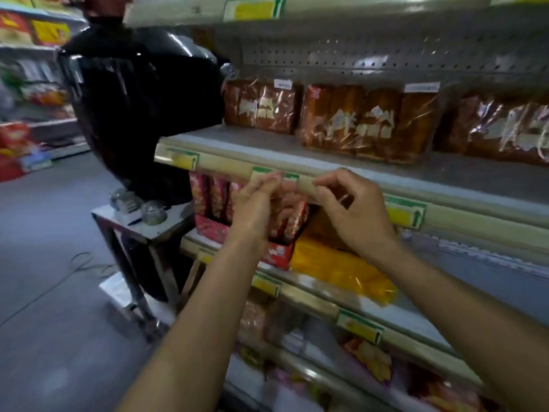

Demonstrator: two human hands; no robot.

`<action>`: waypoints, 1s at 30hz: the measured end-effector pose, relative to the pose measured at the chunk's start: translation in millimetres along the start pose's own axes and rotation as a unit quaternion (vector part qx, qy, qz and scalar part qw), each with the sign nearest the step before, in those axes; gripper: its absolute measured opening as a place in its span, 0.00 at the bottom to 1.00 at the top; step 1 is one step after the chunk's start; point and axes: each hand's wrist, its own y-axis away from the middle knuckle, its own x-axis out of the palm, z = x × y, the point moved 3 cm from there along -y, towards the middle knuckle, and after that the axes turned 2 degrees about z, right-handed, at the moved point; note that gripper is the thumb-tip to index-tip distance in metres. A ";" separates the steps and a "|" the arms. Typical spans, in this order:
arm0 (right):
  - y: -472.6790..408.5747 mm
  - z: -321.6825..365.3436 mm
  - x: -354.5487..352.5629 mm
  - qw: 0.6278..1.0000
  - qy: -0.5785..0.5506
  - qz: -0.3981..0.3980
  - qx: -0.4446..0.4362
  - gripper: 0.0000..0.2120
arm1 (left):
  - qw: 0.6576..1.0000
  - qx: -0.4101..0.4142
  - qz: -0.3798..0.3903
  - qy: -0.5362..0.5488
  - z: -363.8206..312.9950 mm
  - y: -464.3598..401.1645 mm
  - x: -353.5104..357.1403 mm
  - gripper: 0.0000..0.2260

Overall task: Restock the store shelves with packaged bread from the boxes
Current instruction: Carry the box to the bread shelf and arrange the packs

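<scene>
Both hands up at the shelf-edge strip point(326, 181). Left hand point(255, 209), fingers bunched, pinches a green-bordered price tag point(274, 173) on the strip. Right hand point(353, 209) pinches the strip's lip just beside it.

Below: red cardboard tray point(276, 254) holds upright glossy snack packets point(214, 197); a crinkly yellow bag point(341, 272) lies beside it.

Behind the strip, on the grey metal shelf point(267, 144): packaged bread loaves point(362, 123), brown, in clear film, sitting in a row against perforated backing. No box seen.
</scene>
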 end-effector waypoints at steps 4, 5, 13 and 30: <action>37.8 -11.9 49.9 0.989 -0.075 0.131 0.008 0.05 | 0.996 -0.053 -0.071 0.000 47.3 28.0 -47.7 0.08; 48.5 -16.4 65.0 0.981 -0.089 0.170 0.021 0.07 | 0.993 -0.076 -0.088 -0.001 60.8 35.1 -62.1 0.08; 137.4 -60.5 201.8 0.832 -0.134 0.512 0.166 0.04 | 0.937 -0.212 -0.263 0.094 152.6 99.8 -218.4 0.16; 352.2 -235.4 505.4 0.618 -0.127 0.514 0.581 0.04 | 0.766 -0.402 -0.482 0.141 432.4 157.7 -467.1 0.10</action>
